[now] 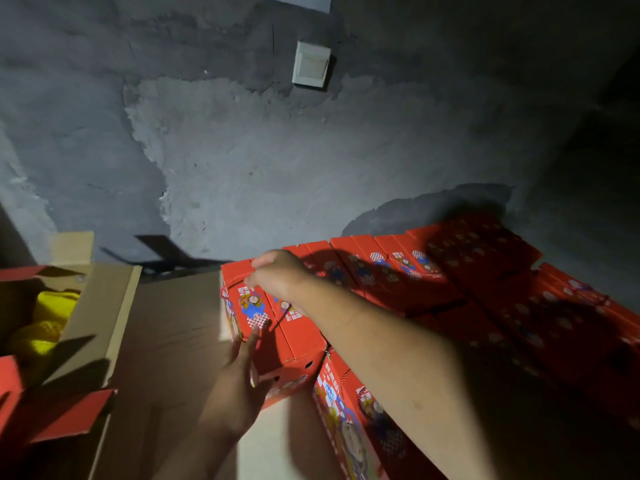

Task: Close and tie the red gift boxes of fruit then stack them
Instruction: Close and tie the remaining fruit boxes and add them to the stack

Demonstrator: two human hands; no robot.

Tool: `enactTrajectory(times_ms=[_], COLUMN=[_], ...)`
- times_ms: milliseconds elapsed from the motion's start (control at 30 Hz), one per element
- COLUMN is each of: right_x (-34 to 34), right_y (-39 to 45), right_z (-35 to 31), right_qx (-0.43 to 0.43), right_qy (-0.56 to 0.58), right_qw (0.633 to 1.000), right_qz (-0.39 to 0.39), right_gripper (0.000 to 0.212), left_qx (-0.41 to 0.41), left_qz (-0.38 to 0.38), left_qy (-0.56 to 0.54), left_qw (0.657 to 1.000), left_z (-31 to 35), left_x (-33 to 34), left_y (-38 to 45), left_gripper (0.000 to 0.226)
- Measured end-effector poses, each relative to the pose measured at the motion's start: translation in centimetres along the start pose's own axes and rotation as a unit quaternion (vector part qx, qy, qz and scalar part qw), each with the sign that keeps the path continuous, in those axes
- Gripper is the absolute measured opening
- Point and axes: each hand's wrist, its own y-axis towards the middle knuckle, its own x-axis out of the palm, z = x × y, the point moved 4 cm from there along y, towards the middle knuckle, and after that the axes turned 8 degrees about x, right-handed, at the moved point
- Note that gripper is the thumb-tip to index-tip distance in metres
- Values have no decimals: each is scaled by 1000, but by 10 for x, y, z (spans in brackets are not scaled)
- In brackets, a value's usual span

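A closed red gift box (277, 337) with cartoon print sits on top of a stack of like boxes, at its left end. My right hand (280, 277) reaches over its far top edge, fingers curled, pinching the red-and-white cord (239, 277) there. My left hand (242, 379) lies flat with straight fingers against the box's near left side. More closed red boxes (398, 268) fill the row behind and to the right, partly in shadow. Another red box (356, 420) stands below, under my right forearm.
A large brown cardboard carton (104, 327) stands at the left, with yellow fruit (48, 320) inside and red flaps (59, 414) of open boxes near it. A flat brown cardboard sheet (173, 327) lies between carton and stack. A rough grey wall (277, 161) with a white switch (311, 64) rises behind.
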Motion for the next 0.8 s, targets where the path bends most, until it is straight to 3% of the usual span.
enactTrajectory(times_ms=[100,233,367,433,500,567,733,800], right_x=[17,56,110,141,171,204,278,301], right_y=[-29,-77,-145,-191,-247,-303,-407,-429], right_z=[9,33,68,86,105,122,156,165], right_qx=[-6,-24,6,22,49,72,156,171], right_qy=[-3,-5,-7,2,12,3,72,80], right_qw=[1000,1000,998,995,987,978,938,936], right_qz=[17,-2,-63,-102,-150,-194,-302,-298], right_gripper=[52,24,46,50,53,55,46,43], left_qx=[1,-54,-93,-70,-45,-95,-234,-266], left_qz=[-17,-25,2,52,70,40,-2,-5], left_qy=[57,167,265,325,372,386,308,267], left_qw=[998,984,960,942,924,917,922,926], left_z=[1,1,12,23,28,20,11,14], left_x=[-18,-61,-104,-119,-122,-118,-107,-107], left_y=[-29,-93,-182,-231,-284,-337,-427,-448], left_gripper=[82,66,58,44,51,64,98,96])
